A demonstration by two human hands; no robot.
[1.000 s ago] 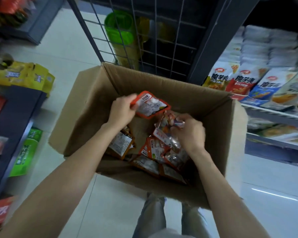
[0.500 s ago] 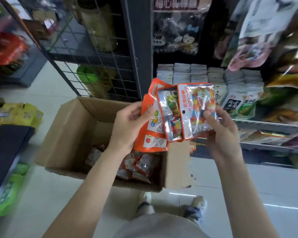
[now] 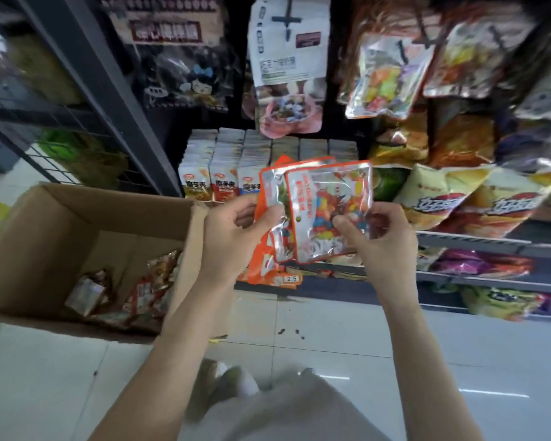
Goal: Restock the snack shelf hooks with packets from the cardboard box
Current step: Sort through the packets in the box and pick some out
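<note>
Head view | left hand (image 3: pixel 233 237), right hand (image 3: pixel 379 240) both pinch orange packets (image 3: pixel 325 211) | shelf tag (image 3: pixel 291 279) "2.5"

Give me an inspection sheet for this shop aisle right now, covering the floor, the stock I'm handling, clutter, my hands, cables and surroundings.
Surface: pale tiled floor, glossy, with a few dark specks.
Job's things: open cardboard box on the floor at left, some packets left in it; fanned orange-edged candy packets held up in front of the shelves.
Clutter: small scrap on the floor beside the box corner.
Grippers: left hand grips the rear packets; right hand pinches the front packet.
Cables: nothing seen.
Surroundings: hanging snack bags on hooks above; chip bags on the shelf at right; wire grid rack behind the box.
</note>
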